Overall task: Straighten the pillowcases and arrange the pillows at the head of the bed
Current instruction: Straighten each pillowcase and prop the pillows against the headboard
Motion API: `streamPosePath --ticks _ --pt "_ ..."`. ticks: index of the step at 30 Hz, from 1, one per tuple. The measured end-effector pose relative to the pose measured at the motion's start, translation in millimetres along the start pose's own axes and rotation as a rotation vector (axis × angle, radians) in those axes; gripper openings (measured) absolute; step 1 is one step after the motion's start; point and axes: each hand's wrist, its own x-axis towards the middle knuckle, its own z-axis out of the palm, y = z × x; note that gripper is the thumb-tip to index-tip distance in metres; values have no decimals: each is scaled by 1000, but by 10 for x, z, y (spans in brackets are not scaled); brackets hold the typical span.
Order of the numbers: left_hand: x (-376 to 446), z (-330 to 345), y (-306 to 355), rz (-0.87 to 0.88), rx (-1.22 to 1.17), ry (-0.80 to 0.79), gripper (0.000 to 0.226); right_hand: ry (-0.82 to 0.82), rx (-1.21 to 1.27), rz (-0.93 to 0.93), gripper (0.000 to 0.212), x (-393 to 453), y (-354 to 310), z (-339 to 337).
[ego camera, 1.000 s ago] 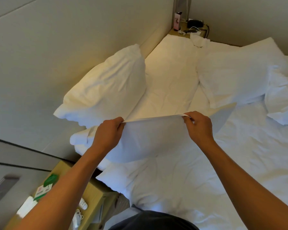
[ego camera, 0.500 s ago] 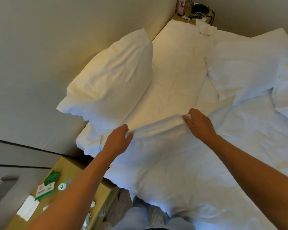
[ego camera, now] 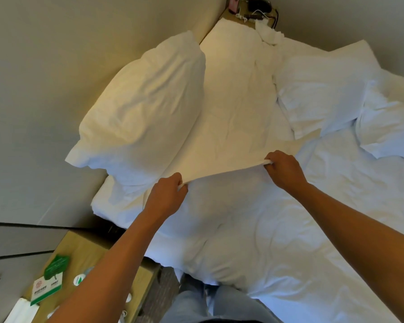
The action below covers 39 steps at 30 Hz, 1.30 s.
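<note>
Right, your left hand (ego camera: pixel 166 197) and right hand (ego camera: pixel 283 170) each pinch the far hem of the soft white cotton pillow (ego camera: pixel 219 229) lying on the bed's near corner (light, floppy): grip the corners, they won't slip.

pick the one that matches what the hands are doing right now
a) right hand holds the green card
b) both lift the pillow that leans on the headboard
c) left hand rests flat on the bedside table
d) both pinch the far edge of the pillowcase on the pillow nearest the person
d: the left hand and right hand each grip one end of the pillowcase edge, stretched between them across the near pillow.
</note>
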Motion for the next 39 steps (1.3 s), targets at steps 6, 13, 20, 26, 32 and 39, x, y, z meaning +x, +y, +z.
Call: streamPosePath --ticks 6,13,20,26,32,39 --pt "2 -88 73 -10 28 -15 20 38 65 -49 23 88 72 -1" --pt "-76 -84 247 -75 90 13 39 36 183 -133 23 219 224 40" --pt "-72 -88 408 -122 170 81 32 -27 227 -179 22 341 412 -14" --pt "-16 -26 398 -158 190 100 32 -21 175 -164 23 432 524 -35" --pt "69 -17 338 -174 194 135 30 5 213 -137 25 517 530 -98" --pt "132 15 286 -200 128 138 29 -65 256 -171 27 625 543 -102"
